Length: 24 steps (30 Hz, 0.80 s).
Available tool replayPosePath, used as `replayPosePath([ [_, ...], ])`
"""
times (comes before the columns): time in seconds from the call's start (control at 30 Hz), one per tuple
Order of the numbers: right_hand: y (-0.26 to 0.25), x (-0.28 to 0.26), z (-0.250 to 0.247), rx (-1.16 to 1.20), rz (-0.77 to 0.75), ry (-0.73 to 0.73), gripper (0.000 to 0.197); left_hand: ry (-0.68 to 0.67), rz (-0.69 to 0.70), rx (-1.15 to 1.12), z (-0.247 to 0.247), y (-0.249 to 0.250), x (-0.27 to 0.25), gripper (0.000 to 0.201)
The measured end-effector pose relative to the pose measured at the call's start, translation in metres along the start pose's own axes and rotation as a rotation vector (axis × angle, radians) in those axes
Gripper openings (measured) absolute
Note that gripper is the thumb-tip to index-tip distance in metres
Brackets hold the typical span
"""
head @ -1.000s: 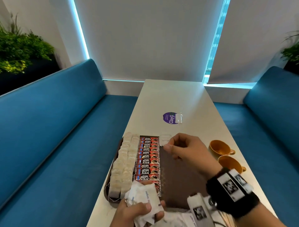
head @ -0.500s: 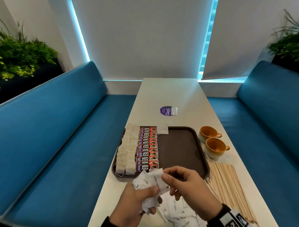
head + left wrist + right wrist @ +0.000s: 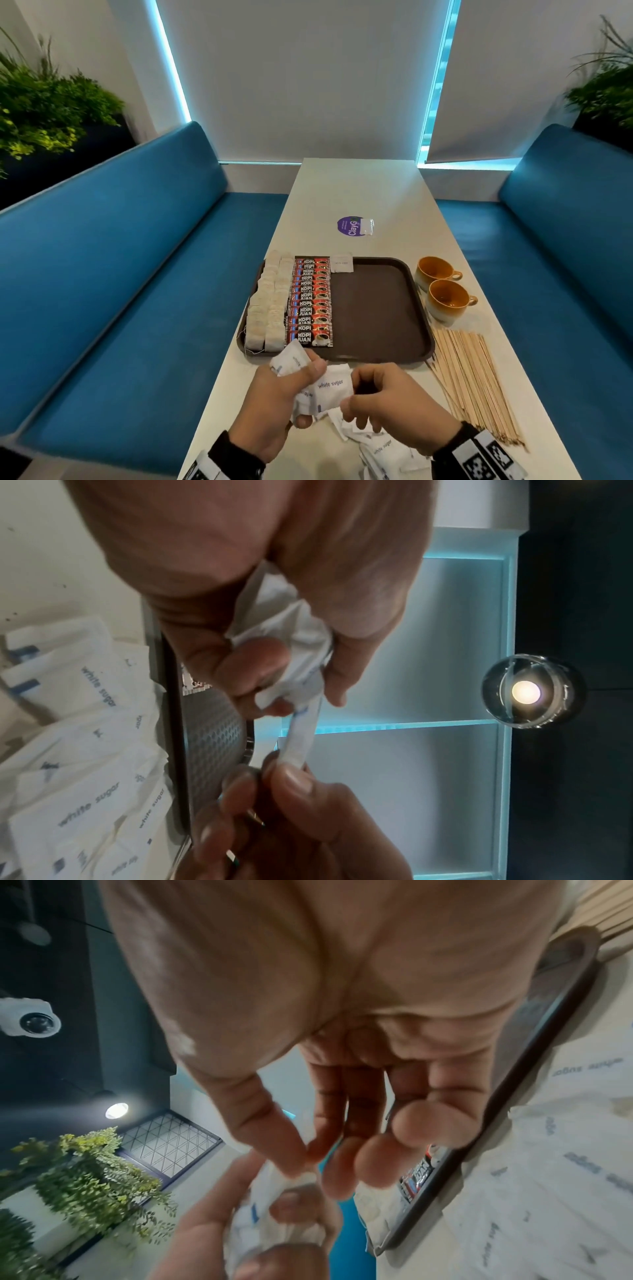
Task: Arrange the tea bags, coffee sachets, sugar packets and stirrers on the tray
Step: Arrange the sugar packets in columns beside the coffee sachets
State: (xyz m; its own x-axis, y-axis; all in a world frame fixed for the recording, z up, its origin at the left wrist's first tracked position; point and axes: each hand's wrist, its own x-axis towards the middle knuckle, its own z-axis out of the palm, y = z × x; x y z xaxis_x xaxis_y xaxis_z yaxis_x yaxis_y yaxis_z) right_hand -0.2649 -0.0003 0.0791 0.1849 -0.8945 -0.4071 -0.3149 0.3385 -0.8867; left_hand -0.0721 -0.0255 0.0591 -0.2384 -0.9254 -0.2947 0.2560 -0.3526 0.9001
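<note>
Nearest, short of the tray [image 3: 416,346], the left hand [image 3: 274,407] grips a bunch of sugar packets [image 3: 322,394]; the right hand [image 3: 390,407] pinches one packet's edge. On the tray: tea bags [image 3: 269,305] at its left, coffee sachets [image 3: 310,301] beside, one packet [image 3: 341,267] at its far edge. Stirrers [image 3: 476,380] lie right of the tray.

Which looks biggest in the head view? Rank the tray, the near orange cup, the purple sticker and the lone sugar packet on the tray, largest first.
1. The tray, by far.
2. The near orange cup.
3. The purple sticker and the lone sugar packet look alike; the sticker lies farther off and is partly covered, so no ranking between them.
</note>
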Motion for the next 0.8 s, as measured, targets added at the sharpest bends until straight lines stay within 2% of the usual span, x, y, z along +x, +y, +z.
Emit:
replayPosePath([
  [0.1, 0.000, 0.000, 0.000, 0.050, -0.025, 0.008, 0.019, -0.006, 0.019, -0.038, 0.002, 0.002, -0.001, 0.022],
  [0.2, 0.001, 0.002, -0.006, 0.139, -0.074, 0.112, 0.023, -0.089, 0.042, -0.025, 0.000, 0.000, -0.001, 0.046],
  [0.23, 0.001, 0.002, -0.009, 0.138, -0.076, 0.134, 0.024, -0.100, 0.046, -0.014, 0.000, 0.000, -0.001, 0.046],
  [0.37, -0.001, 0.001, -0.017, 0.060, -0.085, 0.096, 0.029, -0.039, 0.066, -0.020, -0.002, 0.002, 0.002, 0.022],
  [0.47, -0.001, 0.001, -0.019, 0.031, -0.088, 0.072, 0.036, -0.009, 0.080, -0.019, -0.001, 0.005, 0.003, 0.018],
  [0.53, -0.001, 0.003, -0.019, 0.109, -0.100, 0.115, 0.040, 0.017, 0.083, -0.026, 0.000, 0.006, 0.004, 0.016],
  [0.67, -0.004, 0.005, -0.016, 0.358, -0.176, 0.188, 0.027, 0.046, 0.055, -0.004, 0.003, 0.005, 0.006, 0.022],
  [0.8, -0.004, 0.010, -0.015, 0.428, -0.178, 0.216, 0.020, 0.042, 0.019, 0.011, 0.005, 0.004, 0.008, 0.039],
])
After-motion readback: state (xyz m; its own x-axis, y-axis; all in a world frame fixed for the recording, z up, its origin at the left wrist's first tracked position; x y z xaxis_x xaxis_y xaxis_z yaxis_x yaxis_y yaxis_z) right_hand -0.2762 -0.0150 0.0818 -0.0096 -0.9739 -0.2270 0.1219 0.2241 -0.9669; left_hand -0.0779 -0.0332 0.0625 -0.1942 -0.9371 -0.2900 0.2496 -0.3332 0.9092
